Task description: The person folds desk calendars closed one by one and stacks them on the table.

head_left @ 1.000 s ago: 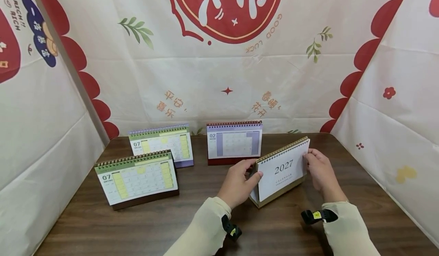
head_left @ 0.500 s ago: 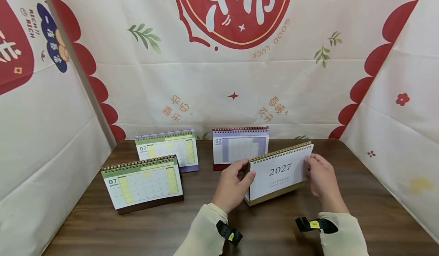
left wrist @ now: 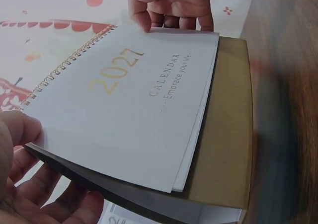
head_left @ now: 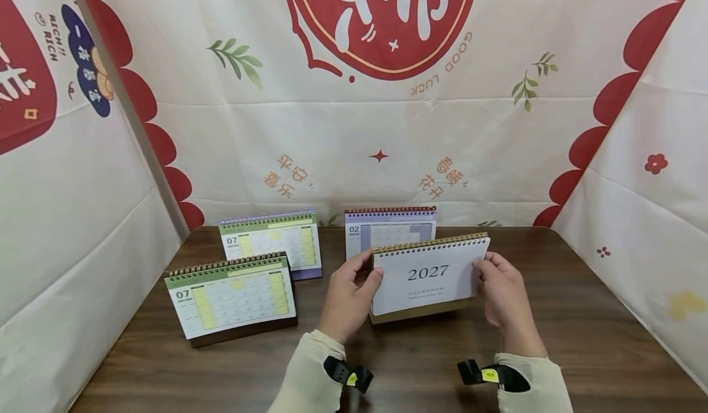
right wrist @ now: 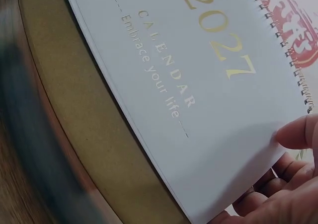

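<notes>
A white desk calendar (head_left: 428,278) marked "2027", with a gold spiral binding and a tan-gold stand, is held between both hands in the middle of the head view. My left hand (head_left: 350,296) grips its left end, thumb on the front page and fingers behind, as the left wrist view shows. At the other end my right hand (head_left: 504,296) pinches the side edge, its thumb on the cover in the right wrist view. The calendar's gold base (left wrist: 223,124) spreads below the loose page corners. It overlaps the lower part of a purple calendar (head_left: 389,232) standing behind.
Two green-and-yellow calendars stand on the left: a front one (head_left: 235,299) with a dark base, and a rear one (head_left: 273,241) with a purple base, partly behind it. The wooden table (head_left: 232,376) meets a printed cloth backdrop (head_left: 332,130) at the back and sides.
Both hands have carried the 2027 calendar leftward across the table, turning it to face more squarely forward. It now covers part of the purple calendar. The head view has shifted slightly.
</notes>
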The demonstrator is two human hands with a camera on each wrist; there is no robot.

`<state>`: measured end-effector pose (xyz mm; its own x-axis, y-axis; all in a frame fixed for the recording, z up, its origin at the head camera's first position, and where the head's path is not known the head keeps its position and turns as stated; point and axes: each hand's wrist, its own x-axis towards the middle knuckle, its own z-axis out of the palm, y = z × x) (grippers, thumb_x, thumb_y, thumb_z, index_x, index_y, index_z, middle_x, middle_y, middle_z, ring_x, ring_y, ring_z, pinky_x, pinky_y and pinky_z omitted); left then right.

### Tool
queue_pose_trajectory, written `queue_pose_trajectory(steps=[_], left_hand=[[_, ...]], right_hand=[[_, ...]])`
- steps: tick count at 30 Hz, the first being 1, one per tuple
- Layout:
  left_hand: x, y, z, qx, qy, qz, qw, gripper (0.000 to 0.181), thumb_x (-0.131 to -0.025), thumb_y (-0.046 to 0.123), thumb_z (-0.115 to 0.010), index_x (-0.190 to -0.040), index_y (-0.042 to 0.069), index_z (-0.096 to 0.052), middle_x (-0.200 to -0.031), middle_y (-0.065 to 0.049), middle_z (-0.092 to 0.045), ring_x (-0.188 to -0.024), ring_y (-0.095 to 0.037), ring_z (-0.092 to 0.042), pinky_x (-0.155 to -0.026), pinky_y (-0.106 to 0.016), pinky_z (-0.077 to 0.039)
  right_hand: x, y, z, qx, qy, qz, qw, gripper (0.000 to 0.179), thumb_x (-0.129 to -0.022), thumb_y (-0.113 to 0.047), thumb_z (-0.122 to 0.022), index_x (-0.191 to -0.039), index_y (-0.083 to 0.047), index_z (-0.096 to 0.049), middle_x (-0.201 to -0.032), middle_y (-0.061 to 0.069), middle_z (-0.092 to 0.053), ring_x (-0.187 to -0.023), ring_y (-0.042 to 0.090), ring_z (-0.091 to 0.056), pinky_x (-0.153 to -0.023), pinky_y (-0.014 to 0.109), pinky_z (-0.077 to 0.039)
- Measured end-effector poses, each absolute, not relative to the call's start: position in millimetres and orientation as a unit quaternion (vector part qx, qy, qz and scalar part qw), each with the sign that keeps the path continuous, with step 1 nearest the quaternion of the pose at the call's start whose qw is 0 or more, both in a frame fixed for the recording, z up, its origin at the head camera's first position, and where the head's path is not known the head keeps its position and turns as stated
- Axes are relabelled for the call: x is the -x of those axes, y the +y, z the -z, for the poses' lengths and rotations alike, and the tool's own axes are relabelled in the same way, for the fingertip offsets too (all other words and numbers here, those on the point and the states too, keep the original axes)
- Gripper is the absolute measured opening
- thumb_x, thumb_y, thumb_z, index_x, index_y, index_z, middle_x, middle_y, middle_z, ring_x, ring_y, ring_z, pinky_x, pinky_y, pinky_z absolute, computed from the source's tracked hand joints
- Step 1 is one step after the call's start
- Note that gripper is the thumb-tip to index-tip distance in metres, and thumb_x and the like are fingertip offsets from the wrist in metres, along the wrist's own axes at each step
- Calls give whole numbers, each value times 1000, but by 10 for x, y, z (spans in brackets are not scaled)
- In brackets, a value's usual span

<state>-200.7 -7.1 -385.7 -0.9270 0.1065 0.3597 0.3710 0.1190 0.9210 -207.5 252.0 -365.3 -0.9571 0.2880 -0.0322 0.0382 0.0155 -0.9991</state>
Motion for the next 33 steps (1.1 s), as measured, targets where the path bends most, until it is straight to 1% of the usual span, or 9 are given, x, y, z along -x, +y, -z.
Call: queue_pose_trajectory(steps=[4,6,9,13,17,20,24,27,33], left_hand=[[2004,-164,3826,147,-739,648,113,40,-100,22,-62,-138,11,-58,-123,-5,-65,-106,-16,-61,-90,-32,-52],[2003,-213,3804,139,-740,648,117,41,-99,21,-62,-139,10,-58,-123,-5,-65,-106,-16,-61,-90,-32,-51],[1998,-285,3782,126,-742,646,124,41,-100,21,-62,-139,9,-58,-123,-6,-65,-107,-17,-62,-90,-34,-52],[1988,-368,3765,108,-743,650,121,40,-100,22,-61,-138,11,-58,-122,-5,-66,-106,-18,-62,-88,-37,-52],[1966,-436,3734,91,-741,654,125,41,-100,25,-61,-140,14,-58,-123,-3,-66,-106,-18,-62,-87,-39,-53],[1947,-483,3702,81,-740,654,137,43,-100,26,-62,-141,15,-57,-124,-3,-65,-107,-18,-62,-88,-39,-52],[1939,-528,3678,90,-739,652,144,45,-100,27,-61,-143,13,-54,-128,-4,-64,-108,-18,-62,-88,-37,-52],[1938,-555,3677,103,-741,648,140,47,-101,29,-59,-145,13,-52,-129,-4,-64,-108,-18,-61,-87,-36,-52],[1932,-634,3717,114,-750,639,127,47,-102,30,-58,-145,14,-51,-125,-5,-64,-106,-18,-62,-86,-37,-52]], right_hand=[[2049,2450,3636,98,-707,-695,89,21,-105,-17,-45,-112,-1,-56,-116,4,-51,-100,18,-46,-78,28,-44],[2035,2416,3626,86,-711,-692,85,20,-104,-15,-46,-112,0,-55,-113,4,-52,-98,17,-48,-77,28,-46],[1998,2377,3619,61,-726,-682,71,23,-105,-16,-46,-116,2,-53,-114,7,-53,-97,16,-53,-76,29,-50],[1937,2317,3601,36,-743,-666,60,28,-106,-17,-46,-121,6,-50,-114,11,-53,-94,17,-54,-74,30,-52],[1892,2239,3566,24,-749,-659,59,30,-106,-18,-45,-124,7,-49,-117,15,-53,-95,19,-54,-76,31,-52],[1876,2174,3540,14,-748,-660,59,32,-106,-18,-45,-127,6,-49,-123,16,-51,-100,22,-54,-78,31,-53],[1865,2094,3511,17,-733,-676,71,31,-106,-14,-44,-128,7,-47,-120,14,-49,-103,21,-50,-79,27,-49],[1858,2052,3498,25,-722,-686,85,29,-106,-11,-44,-128,8,-47,-116,13,-47,-102,21,-46,-79,25,-46],[1837,1990,3527,12,-725,-682,93,27,-106,-9,-42,-127,8,-46,-117,13,-47,-104,21,-45,-81,25,-45]])
